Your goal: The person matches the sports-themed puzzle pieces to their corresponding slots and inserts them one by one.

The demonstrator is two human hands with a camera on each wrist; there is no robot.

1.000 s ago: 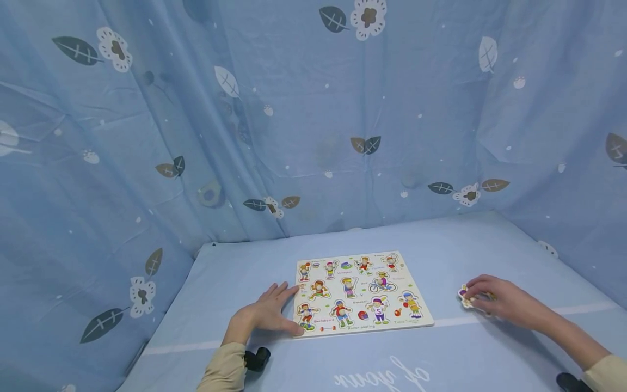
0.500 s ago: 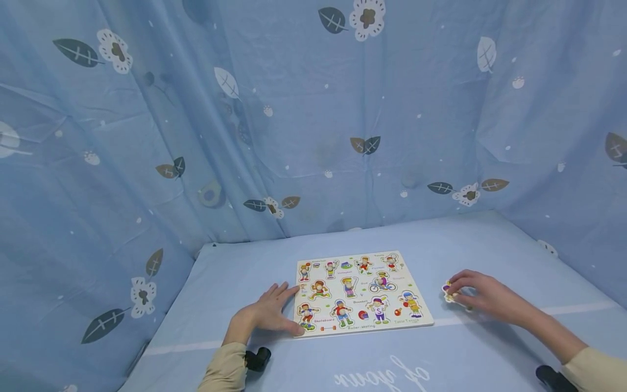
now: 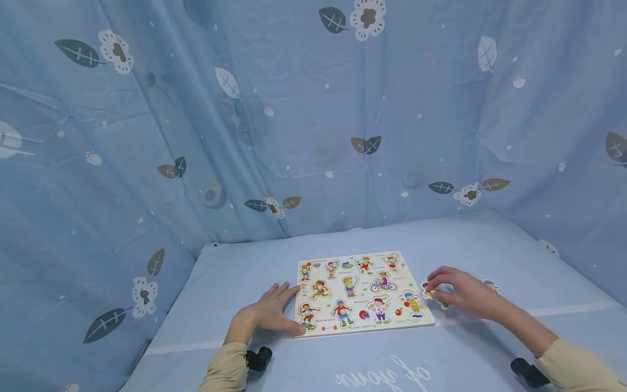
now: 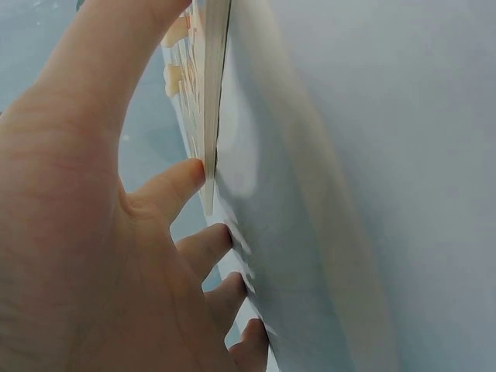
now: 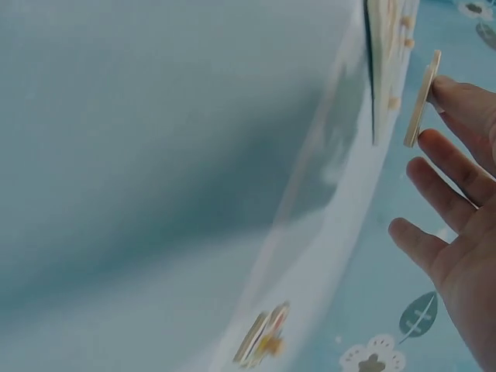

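Observation:
A white wooden peg puzzle board [image 3: 360,305], printed with children playing sports, lies flat on the blue sheet. My left hand [image 3: 266,310] rests at its left side, fingers spread, with the thumb on the near-left corner; in the left wrist view the fingertips [image 4: 209,240] reach down by the board's edge. Just off the board's right edge, my right hand [image 3: 462,291] pinches a small figure-shaped puzzle piece [image 5: 422,101] between thumb and fingertips. The piece is raised above the sheet, and the fingers partly cover it in the head view.
Another puzzle piece [image 3: 491,286] lies on the sheet, partly hidden behind the right hand; the right wrist view shows loose pieces [image 5: 262,337] there. A blue patterned curtain [image 3: 313,136] hangs behind the sheet-covered surface [image 3: 274,370].
My right hand has travelled left with the puzzle piece, up to the board's right edge. A piece behind that hand has come into sight. The left hand and board have stayed put.

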